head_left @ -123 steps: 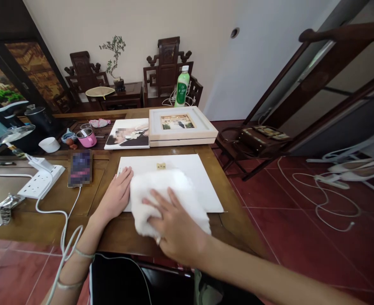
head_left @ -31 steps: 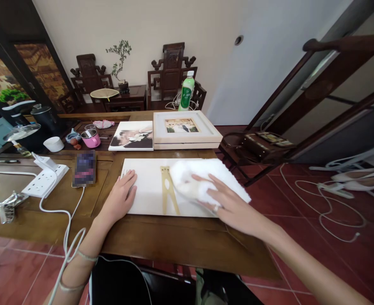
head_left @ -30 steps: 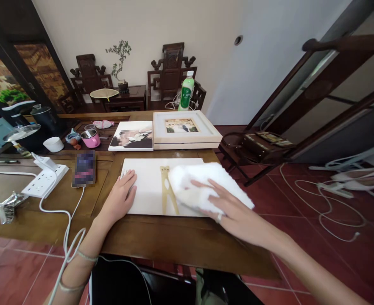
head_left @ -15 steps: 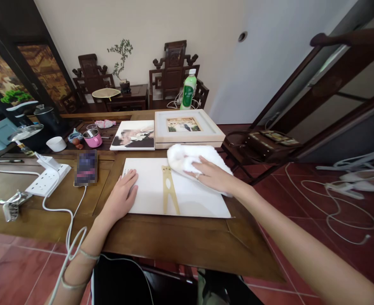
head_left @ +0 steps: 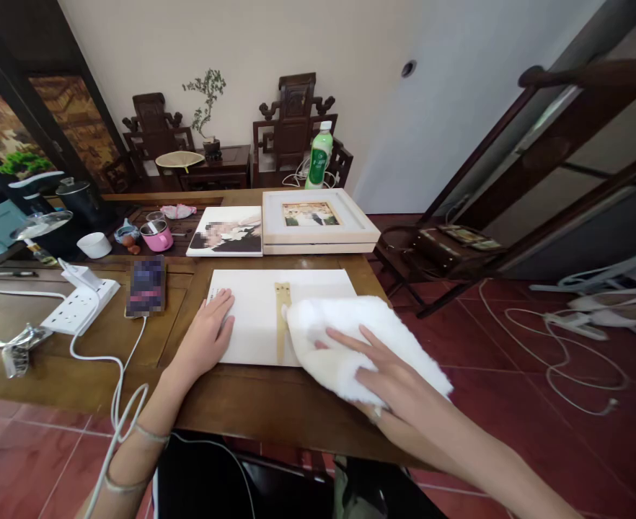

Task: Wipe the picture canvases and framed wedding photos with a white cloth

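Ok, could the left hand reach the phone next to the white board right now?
Probably yes: the left hand lies flat on the white board, and only bare tabletop separates it from the phone.

Nothing legible in view

The green bottle (head_left: 318,155) at the far edge of the table (head_left: 275,407) wears a green and white label, but its print is too small to make out. The white board (head_left: 247,321) carries a few tiny dark marks at its far left corner, also too small to read. The screen of the phone (head_left: 146,286) is blurred. The white power strip (head_left: 80,304) shows no marking that can be read.
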A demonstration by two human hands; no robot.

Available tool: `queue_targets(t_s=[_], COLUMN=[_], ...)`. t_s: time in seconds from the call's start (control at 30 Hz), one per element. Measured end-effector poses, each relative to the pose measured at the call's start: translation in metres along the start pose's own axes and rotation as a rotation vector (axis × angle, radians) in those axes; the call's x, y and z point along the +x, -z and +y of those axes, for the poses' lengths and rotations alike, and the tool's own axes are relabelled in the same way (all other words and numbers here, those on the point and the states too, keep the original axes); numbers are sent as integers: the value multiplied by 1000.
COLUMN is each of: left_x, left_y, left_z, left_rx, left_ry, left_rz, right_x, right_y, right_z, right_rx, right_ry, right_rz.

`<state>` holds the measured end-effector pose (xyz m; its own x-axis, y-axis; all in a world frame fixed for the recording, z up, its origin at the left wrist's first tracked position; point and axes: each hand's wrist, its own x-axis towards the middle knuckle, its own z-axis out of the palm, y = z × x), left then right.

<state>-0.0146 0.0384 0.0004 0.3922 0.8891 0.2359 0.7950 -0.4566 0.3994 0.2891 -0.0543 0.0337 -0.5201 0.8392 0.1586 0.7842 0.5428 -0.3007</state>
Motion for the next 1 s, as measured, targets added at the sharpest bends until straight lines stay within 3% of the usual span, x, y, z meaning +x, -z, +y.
queue_targets(t_s=[0.17, 0.27, 0.47, 0.6, 0.73, 0.93, 1.0], left_x=[0, -1, -1, 0, 1, 1, 1], left_y=[0, 2, 1, -1, -2, -5, -6], left_z=[0, 2, -1, -3, -3, -4, -4], left_rx=[11, -9, -24, -29, -20, 25, 33], left_ry=[-4, -16, 37, 51, 45, 21, 19], left_rz=[4, 10, 13, 15, 18, 31, 34], right_x=[-9, 17, 92, 107, 75, -10, -27], right_y=[11, 7, -3, -2, -5, 6, 11], right_z=[5, 28, 78, 90, 72, 11, 4], right_rx=[130, 162, 215, 227, 178, 175, 226], right_ry=[-49, -152, -224, -258, -187, -28, -73], right_rz=[-119, -71, 59, 71, 59, -35, -86])
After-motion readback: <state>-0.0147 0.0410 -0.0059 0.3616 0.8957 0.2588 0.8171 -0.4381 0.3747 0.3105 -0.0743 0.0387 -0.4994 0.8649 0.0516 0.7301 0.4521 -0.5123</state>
